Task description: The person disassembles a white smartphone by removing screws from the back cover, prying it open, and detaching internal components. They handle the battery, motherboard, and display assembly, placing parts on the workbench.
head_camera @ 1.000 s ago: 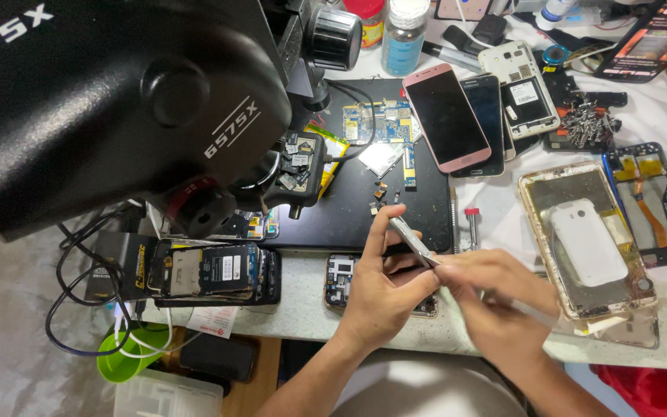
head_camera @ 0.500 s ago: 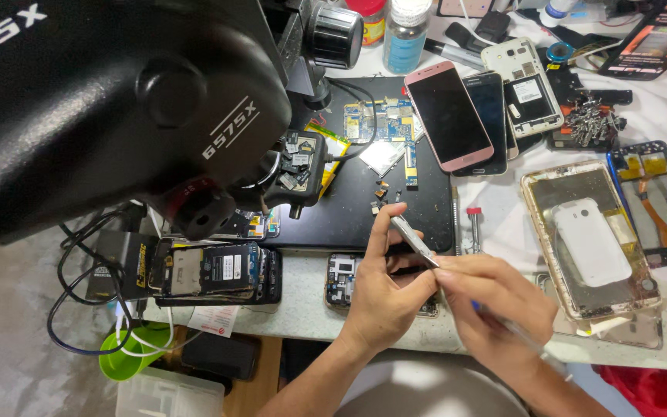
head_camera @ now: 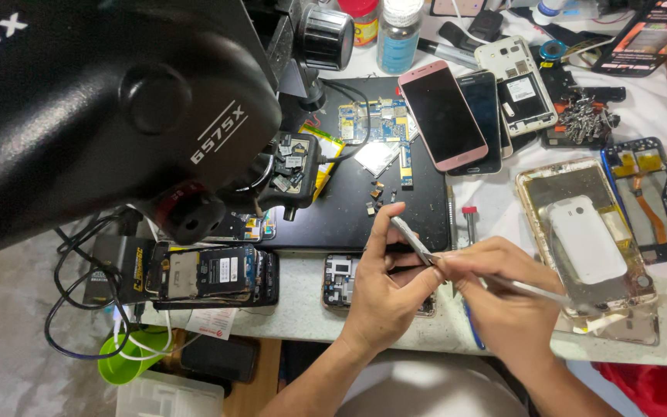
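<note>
Phone repair bench: microscope upper left, opened phones, circuit boards, loose parts across table.

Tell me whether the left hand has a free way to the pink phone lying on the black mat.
Probably yes, once freed. The left hand is pinching a small part beside the right hand's tweezers; the pink phone lies face up beyond it, with only small loose parts between.

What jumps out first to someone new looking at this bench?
The big black microscope head fills the upper left, hanging over a black work mat strewn with small parts. At bottom centre the left hand pinches a small part against the mat's front edge while the right hand holds a thin metal tool to it. Opened phones ring them, notably a pink phone face up behind.
</note>
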